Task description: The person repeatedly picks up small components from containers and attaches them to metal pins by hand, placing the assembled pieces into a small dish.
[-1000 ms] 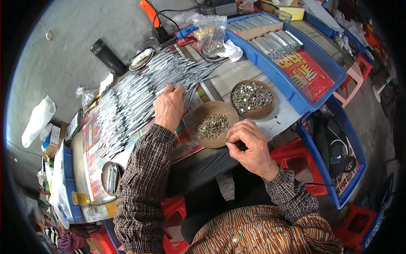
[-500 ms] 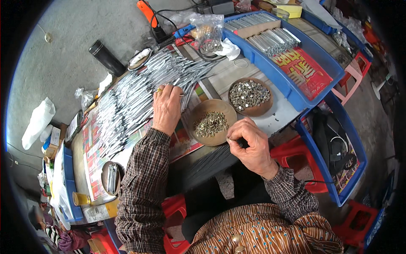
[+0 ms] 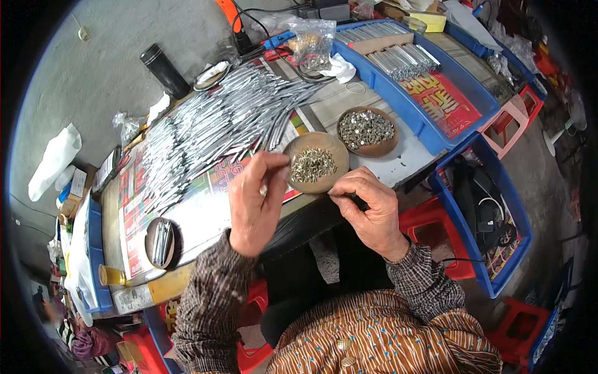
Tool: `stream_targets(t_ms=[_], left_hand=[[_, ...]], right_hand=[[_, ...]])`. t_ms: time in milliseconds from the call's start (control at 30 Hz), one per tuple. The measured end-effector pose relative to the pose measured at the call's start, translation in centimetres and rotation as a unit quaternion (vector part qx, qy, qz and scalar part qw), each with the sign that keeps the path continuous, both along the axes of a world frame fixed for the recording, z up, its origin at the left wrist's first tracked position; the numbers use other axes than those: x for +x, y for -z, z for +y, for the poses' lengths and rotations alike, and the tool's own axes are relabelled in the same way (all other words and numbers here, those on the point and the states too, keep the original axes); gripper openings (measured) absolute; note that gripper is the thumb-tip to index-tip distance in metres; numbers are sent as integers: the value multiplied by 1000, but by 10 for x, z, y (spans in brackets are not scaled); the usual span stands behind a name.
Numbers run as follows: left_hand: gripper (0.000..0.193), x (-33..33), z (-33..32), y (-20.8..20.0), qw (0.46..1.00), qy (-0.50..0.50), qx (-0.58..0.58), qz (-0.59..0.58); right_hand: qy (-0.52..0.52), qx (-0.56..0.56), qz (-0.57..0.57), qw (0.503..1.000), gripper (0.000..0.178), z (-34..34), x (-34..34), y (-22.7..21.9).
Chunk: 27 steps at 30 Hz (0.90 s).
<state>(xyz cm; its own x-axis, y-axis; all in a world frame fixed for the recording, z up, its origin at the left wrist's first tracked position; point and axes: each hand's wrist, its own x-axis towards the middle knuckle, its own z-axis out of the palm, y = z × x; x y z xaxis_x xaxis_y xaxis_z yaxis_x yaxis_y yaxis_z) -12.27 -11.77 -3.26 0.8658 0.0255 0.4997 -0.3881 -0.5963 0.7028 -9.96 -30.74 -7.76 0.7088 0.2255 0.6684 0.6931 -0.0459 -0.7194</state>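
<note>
My left hand (image 3: 256, 202) is raised at the left side of a brown bowl (image 3: 341, 156) of small brass-coloured screw-like pieces (image 3: 313, 165). Its thumb and fingers are curled together, and what they hold is too blurred to make out. At the bowl's near right rim is my right hand (image 3: 370, 212), thumb and forefinger pinched; anything between them is too small to name. A second brown bowl (image 3: 380, 149) behind it holds small silvery metal pieces (image 3: 364, 129). Beyond my left hand, a wide heap of thin silvery metal rods (image 3: 212, 118) covers the table.
A blue tray (image 3: 398, 103) at the back right holds rows of metal rods (image 3: 405, 61). A small dish (image 3: 151, 249) with short metal pieces lies at left. Red stools (image 3: 436, 227) and a blue crate (image 3: 492, 283) stand at right. A black bottle (image 3: 165, 71) stands behind the heap.
My left hand has come back from the rod heap toward me and to the bowl's left side. My right hand stays pinched near the bowl's rim; the view has shifted slightly.
</note>
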Motion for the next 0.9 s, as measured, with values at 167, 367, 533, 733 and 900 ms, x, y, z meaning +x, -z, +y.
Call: stream_targets(t_ms=[167,367,533,733,900], left_hand=[[12,-52,-16,13,944,25,-299,136],[16,-85,-31,28,865,59,-471,164],[17,-95,-30,32,839,61,-513,169],[19,-98,-31,35,841,73,-516,147],[19,-98,-31,37,844,73,-513,137]], right_hand=[[-36,1,17,999,17,7,-17,-9],[-76,-7,16,997,22,16,-31,-7],[-87,-7,36,996,22,21,-42,-8],[-88,7,67,994,19,23,-50,-10],[-83,16,78,993,18,25,-51,-9]])
